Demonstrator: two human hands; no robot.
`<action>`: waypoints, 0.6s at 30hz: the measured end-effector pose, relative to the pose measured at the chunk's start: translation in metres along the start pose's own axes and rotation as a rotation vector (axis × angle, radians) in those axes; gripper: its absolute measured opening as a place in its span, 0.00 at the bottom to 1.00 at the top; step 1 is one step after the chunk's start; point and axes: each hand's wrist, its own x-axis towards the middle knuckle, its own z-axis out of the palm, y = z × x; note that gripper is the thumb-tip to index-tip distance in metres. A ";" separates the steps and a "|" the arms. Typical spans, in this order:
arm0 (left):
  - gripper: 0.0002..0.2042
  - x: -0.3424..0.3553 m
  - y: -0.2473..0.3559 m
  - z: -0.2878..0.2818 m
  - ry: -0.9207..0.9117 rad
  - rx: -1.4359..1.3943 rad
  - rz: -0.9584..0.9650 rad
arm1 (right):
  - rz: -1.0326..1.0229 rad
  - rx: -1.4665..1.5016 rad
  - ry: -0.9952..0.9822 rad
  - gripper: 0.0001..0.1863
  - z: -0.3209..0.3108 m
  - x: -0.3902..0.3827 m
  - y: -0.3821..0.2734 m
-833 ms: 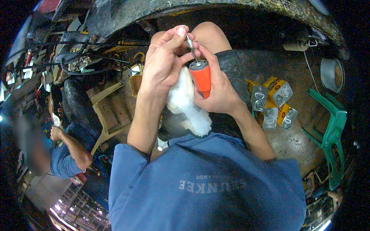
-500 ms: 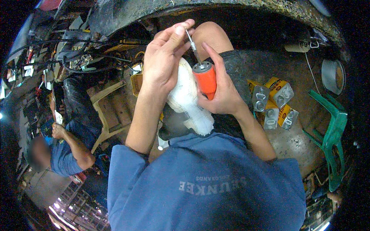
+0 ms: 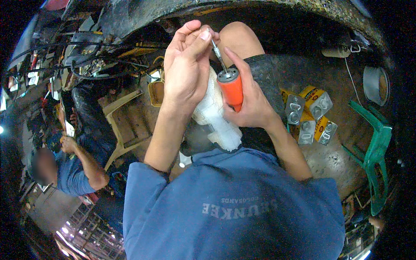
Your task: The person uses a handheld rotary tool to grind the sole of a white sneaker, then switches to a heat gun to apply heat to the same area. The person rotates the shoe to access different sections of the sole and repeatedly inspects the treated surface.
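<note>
My left hand [image 3: 186, 65] is at the top end of a thin metal rod [image 3: 215, 48], thumb and fingers pinched on its tip. The rod rises from the dark metal cap of an orange cylindrical tool [image 3: 231, 91]. My right hand [image 3: 251, 104] is wrapped round that orange tool, with its index finger raised along the rod's right side. Behind and below the tool, between my arms, lies a white cloth-like bundle [image 3: 225, 134]. My bare knee [image 3: 238, 37] shows above my hands.
A co-worker [image 3: 80, 169] is at left, gripping something. Also in view are tangled black cables [image 3: 86, 76], a broken beige plastic chair [image 3: 115, 130], yellow-and-silver cans [image 3: 314, 102], a green plastic piece [image 3: 376, 147], a metal ring [image 3: 375, 86] and a worn dark edge [image 3: 242, 8] along the top.
My right index finger has left the rod and straightened. The orange tool has moved slightly right. My left hand has shifted along the rod's top, its upper fingers lifting a little.
</note>
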 end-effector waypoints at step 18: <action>0.35 -0.008 0.060 0.051 -0.310 1.281 0.663 | 0.202 0.037 -0.069 0.57 -0.003 -0.006 -0.003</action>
